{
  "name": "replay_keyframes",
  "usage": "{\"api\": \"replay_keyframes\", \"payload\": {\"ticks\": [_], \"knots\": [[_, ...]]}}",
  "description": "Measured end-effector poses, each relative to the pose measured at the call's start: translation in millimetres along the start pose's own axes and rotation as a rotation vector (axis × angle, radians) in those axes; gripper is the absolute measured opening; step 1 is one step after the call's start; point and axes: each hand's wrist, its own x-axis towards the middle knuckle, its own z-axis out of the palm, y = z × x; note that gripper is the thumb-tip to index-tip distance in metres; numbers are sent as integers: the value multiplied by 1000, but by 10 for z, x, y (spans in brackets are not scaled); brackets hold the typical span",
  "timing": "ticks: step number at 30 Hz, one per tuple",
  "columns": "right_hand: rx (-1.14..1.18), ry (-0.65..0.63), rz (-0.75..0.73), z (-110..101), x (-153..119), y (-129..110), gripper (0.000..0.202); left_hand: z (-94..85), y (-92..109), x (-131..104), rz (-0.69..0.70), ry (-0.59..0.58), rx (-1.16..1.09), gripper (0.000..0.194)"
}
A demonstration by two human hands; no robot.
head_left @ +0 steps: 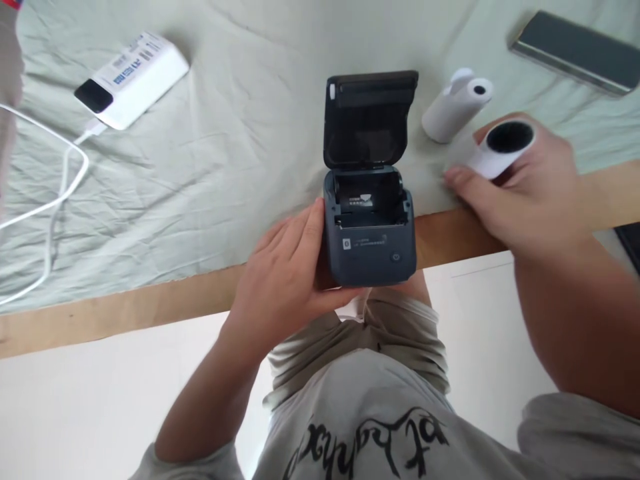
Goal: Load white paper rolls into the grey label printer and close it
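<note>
A dark grey portable label printer stands at the front edge of the table with its black lid swung up. Its paper bay shows, and a small white label is visible inside. My left hand grips the printer from the left, fingers along its side and thumb below its front. My right hand is closed around a white paper roll with a wide dark core, held tilted to the right of the printer. Just behind that roll, a second white paper roll with a narrow core stands on the cloth.
A white power bank with a dark display lies at the back left, a white cable plugged into it. At the back right lies a dark flat box-shaped item. Pale green cloth covers the table, leaving a brown front edge exposed.
</note>
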Motion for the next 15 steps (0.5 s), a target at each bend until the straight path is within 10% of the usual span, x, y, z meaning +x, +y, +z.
{"api": "replay_keyframes", "payload": {"ticks": [11, 15], "knots": [[-78, -53, 53, 60, -41, 22, 64, -1, 6, 0, -10, 6, -10, 115], [-55, 110, -55, -83, 3, 135, 69, -11, 19, 8, -17, -1, -18, 111]]}}
